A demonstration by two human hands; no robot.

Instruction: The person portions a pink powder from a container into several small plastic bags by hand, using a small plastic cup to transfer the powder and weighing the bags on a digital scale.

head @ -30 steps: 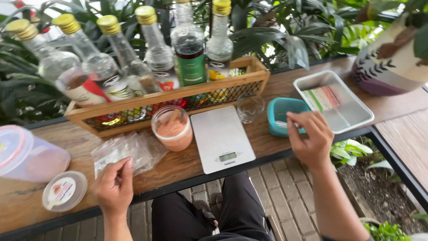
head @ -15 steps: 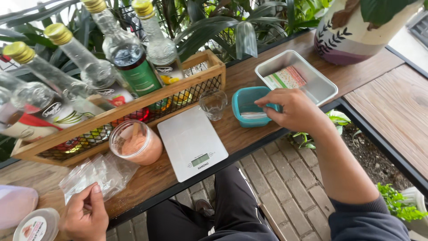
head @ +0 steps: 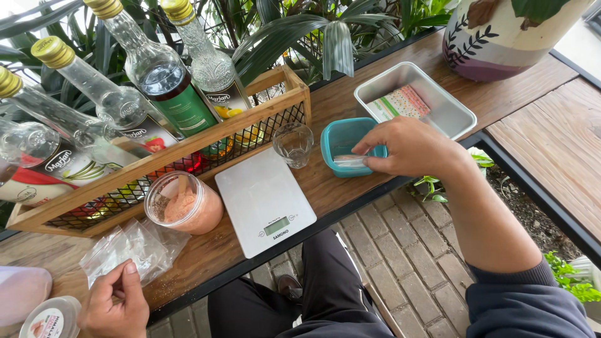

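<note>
My right hand (head: 413,149) reaches into a small teal container (head: 341,139) on the wooden counter and pinches a small clear packet (head: 350,161) at its front rim. My left hand (head: 119,303) rests at the counter's near edge, fingers curled, touching a pile of small clear plastic bags (head: 128,248). Between the hands lie a white digital kitchen scale (head: 264,200), a round plastic jar of pink-orange powder (head: 184,203) and a small empty drinking glass (head: 293,144).
A wooden crate with wire mesh (head: 188,156) holds several tall glass syrup bottles. A metal tray (head: 432,106) with a colourful packet sits right of the teal container, a painted plant pot (head: 501,37) behind it. A lidded tub (head: 50,319) is far left.
The view swung right and came closer. My right hand went deeper into the teal container and took hold of the clear packet. My left hand stayed by the plastic bags.
</note>
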